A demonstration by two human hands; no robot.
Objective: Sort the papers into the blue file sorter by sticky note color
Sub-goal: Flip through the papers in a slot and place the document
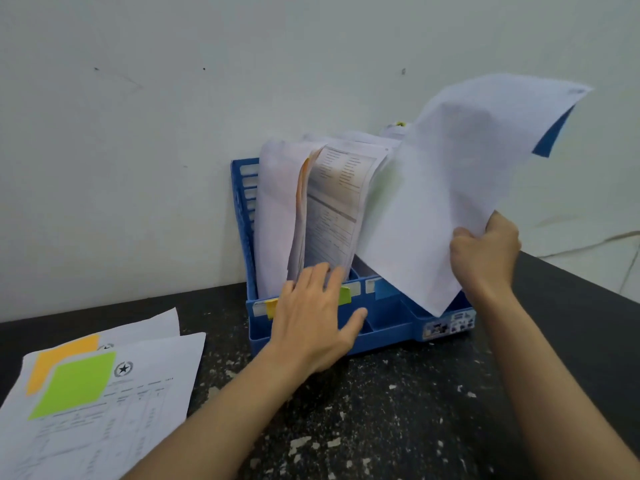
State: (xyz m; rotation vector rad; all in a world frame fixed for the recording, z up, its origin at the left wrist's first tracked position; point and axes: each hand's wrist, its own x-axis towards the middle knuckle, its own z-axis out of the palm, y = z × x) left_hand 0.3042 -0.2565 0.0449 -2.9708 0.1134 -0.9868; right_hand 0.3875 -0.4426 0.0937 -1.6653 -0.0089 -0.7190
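The blue file sorter (391, 323) stands on the dark table against the wall, with several papers (332, 206) upright in its left and middle slots. Its front rim carries yellow (272, 308), green (345, 295) and blue (385, 289) sticky labels. My left hand (311, 320) lies flat with straight fingers against the sorter's front and the foot of the standing papers. My right hand (485, 251) grips the edge of a white sheet (450, 188), held tilted above the right slot with its lower corner at the sorter's front right. Any sticky note on that sheet is hidden.
At the lower left of the table lies a small stack of papers: the top sheet bears a green sticky note (74, 386), the one beneath an orange note (60, 362). The white wall rises directly behind the sorter. The table's right edge runs off at the far right.
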